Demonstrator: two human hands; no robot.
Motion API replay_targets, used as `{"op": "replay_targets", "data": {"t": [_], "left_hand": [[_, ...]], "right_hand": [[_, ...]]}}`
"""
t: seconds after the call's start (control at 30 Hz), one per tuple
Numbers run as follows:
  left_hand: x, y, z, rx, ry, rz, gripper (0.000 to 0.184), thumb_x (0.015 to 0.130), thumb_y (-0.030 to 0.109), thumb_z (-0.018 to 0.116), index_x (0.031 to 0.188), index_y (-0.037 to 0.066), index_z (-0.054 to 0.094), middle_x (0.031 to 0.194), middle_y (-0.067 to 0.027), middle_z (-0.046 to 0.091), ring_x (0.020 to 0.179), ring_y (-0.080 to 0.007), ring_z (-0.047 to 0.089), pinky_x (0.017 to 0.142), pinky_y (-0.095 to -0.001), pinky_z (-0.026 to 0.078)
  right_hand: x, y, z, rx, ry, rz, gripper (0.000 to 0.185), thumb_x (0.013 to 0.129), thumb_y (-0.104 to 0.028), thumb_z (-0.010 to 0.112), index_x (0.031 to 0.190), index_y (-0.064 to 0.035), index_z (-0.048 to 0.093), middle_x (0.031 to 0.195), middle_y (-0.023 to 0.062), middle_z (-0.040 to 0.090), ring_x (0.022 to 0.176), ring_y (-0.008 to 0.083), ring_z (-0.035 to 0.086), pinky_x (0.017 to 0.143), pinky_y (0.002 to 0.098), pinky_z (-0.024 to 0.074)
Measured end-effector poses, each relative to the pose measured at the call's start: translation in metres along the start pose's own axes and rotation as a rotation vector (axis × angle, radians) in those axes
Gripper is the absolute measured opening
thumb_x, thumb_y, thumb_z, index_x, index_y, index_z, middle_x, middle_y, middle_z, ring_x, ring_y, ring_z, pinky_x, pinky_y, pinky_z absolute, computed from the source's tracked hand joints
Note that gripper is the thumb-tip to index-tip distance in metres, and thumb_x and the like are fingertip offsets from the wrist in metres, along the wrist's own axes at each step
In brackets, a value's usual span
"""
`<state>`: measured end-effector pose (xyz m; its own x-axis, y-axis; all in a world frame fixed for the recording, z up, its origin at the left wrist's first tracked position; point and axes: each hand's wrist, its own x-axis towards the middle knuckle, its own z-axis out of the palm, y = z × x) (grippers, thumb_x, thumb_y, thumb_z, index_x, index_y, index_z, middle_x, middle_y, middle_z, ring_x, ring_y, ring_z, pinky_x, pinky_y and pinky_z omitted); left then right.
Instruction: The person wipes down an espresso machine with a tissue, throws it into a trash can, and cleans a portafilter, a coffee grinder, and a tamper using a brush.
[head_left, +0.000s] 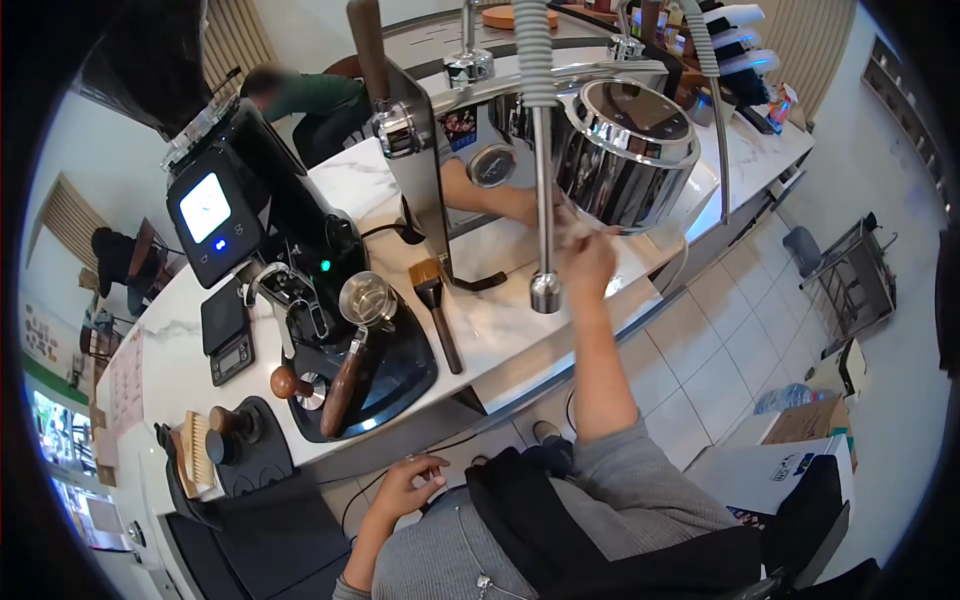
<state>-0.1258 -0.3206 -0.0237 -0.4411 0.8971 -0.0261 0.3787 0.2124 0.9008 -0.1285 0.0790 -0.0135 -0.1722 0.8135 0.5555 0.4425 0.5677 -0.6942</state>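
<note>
My right hand [590, 262] reaches forward below the chrome cylindrical group [628, 165] of the espresso machine, beside the steam wand [544, 220]. Its fingers look curled and closed; they are blurred, and what they hold, if anything, I cannot make out. A reflection of the arm shows in the machine's polished panel. My left hand [408, 488] hangs near my waist in front of the counter, fingers loosely bent and apart, holding nothing. A portafilter [350, 375] with a wooden handle rests on the grinder base, its metal basket facing up. Next to it lies a brush [435, 312].
The black grinder [230, 220] with a lit screen stands left, beside a small scale [228, 335]. A wooden-handled tamper [292, 383], a bristle brush [198, 450] and a black mat [260, 470] lie nearer. A seated person [315, 105] is beyond the counter. Boxes [800, 425] stand on the right.
</note>
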Motion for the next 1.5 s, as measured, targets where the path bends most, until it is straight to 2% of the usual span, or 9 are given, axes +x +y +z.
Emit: {"op": "replay_targets", "data": {"t": [0.27,0.33,0.4,0.53,0.8,1.13,1.2,1.4,1.5], "left_hand": [[-0.016,-0.029,-0.015,-0.033,-0.018,-0.167,0.016,0.079,0.004,0.059,0.094,0.001,0.061,0.075,-0.0074,0.059,0.069,-0.0144,0.056,0.061,-0.0254,0.044],[-0.014,-0.032,-0.015,-0.065,-0.032,-0.170,0.016,0.079,0.005,0.059,0.094,0.000,0.061,0.076,-0.0076,0.060,0.070,-0.0145,0.057,0.062,-0.0253,0.044],[-0.005,-0.029,-0.019,-0.047,-0.053,-0.118,0.015,0.081,0.006,0.058,0.094,0.000,0.060,0.078,-0.0083,0.060,0.072,-0.0147,0.057,0.063,-0.0255,0.044],[-0.003,-0.031,-0.024,-0.024,-0.037,-0.084,0.016,0.081,0.011,0.059,0.095,0.003,0.061,0.077,-0.0085,0.061,0.070,-0.0154,0.057,0.060,-0.0265,0.044],[-0.005,-0.038,-0.026,-0.078,0.017,-0.202,0.016,0.084,0.009,0.055,0.095,-0.002,0.059,0.080,-0.0085,0.061,0.072,-0.0142,0.057,0.064,-0.0261,0.044],[-0.003,-0.031,-0.023,-0.073,0.017,-0.251,0.016,0.085,0.007,0.055,0.097,-0.002,0.059,0.080,-0.0081,0.061,0.073,-0.0134,0.057,0.066,-0.0252,0.044],[-0.005,-0.037,-0.019,-0.101,0.007,-0.188,0.016,0.084,0.006,0.055,0.097,-0.001,0.059,0.080,-0.0071,0.061,0.074,-0.0132,0.057,0.066,-0.0252,0.044],[-0.009,-0.031,-0.012,-0.131,-0.039,-0.221,0.017,0.083,0.010,0.057,0.097,0.002,0.060,0.084,-0.0079,0.063,0.075,-0.0142,0.058,0.064,-0.0261,0.045],[-0.014,-0.042,-0.011,-0.144,-0.020,-0.190,0.016,0.084,0.009,0.056,0.097,0.001,0.060,0.084,-0.0078,0.063,0.075,-0.0143,0.058,0.064,-0.0262,0.045]], "right_hand": [[-0.005,-0.015,0.001,-0.084,-0.142,0.207,0.020,0.079,-0.021,0.047,0.073,-0.0049,0.058,0.072,0.0221,0.058,0.072,0.0416,0.055,0.063,0.0453,0.0445],[-0.029,-0.010,0.023,-0.063,-0.041,0.073,0.015,0.078,-0.016,0.049,0.075,-0.0046,0.057,0.073,0.0197,0.060,0.073,0.0392,0.057,0.065,0.0444,0.0451],[-0.011,0.016,0.017,0.298,0.026,0.217,0.012,0.076,-0.011,0.052,0.084,-0.0038,0.057,0.072,0.0190,0.060,0.072,0.0362,0.058,0.063,0.0407,0.0461],[0.028,0.046,-0.010,0.377,-0.210,0.075,0.015,0.070,-0.003,0.052,0.083,0.0001,0.059,0.073,0.0150,0.061,0.067,0.0336,0.058,0.059,0.0328,0.0457],[0.037,0.033,-0.047,-0.387,0.067,0.012,0.016,0.065,-0.001,0.055,0.080,0.0008,0.060,0.095,0.0217,0.051,0.091,0.0394,0.050,0.080,0.0419,0.0405],[0.042,0.080,-0.056,-0.342,0.198,0.117,0.024,0.065,0.004,0.052,0.088,0.0003,0.054,0.088,0.0187,0.054,0.082,0.0371,0.053,0.076,0.0396,0.0431],[0.044,0.071,-0.063,-0.119,0.246,0.123,0.018,0.072,-0.010,0.064,0.077,0.0010,0.052,0.072,0.0164,0.059,0.072,0.0317,0.058,0.067,0.0389,0.0437],[0.011,0.033,0.007,0.167,0.168,0.056,0.020,0.067,-0.013,0.069,0.078,0.0000,0.059,0.071,0.0153,0.060,0.062,0.0250,0.059,0.057,0.0312,0.0451],[0.001,0.050,0.047,0.702,0.231,0.000,0.020,0.067,-0.014,0.070,0.075,0.0006,0.059,0.067,0.0136,0.058,0.060,0.0226,0.058,0.055,0.0297,0.0438]]}}
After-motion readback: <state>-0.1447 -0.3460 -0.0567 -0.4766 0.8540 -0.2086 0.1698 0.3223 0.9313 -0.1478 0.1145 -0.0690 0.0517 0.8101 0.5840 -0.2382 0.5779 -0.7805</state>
